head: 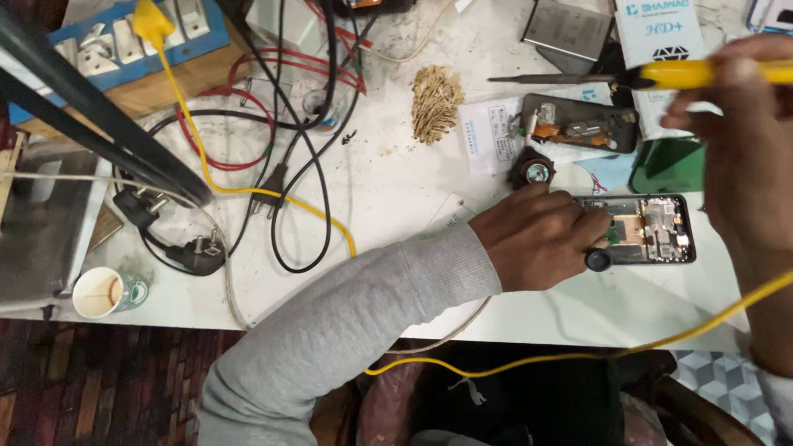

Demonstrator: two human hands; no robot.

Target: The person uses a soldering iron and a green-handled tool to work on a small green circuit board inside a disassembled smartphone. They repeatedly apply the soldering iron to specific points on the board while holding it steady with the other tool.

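An opened phone (652, 230) with its circuit board bare lies on the white table (388, 173) at the right. My left hand (537, 235), in a grey sleeve, rests on the phone's left end and grips a small tool with a round black end (598, 260). My right hand (739, 140) hovers above the phone's right side and holds a soldering iron with a yellow handle (686, 74), its dark tip pointing left. A yellow cord (578, 357) runs from that hand down past the table's front edge.
A second dismantled phone part (582, 122), a round black part (535, 172), a brass-coloured wool pad (436, 101), a white box (658, 29) and a green object (669, 167) lie behind the phone. Tangled cables and plugs (273, 165) cover the left. A paper cup (101, 291) stands front left.
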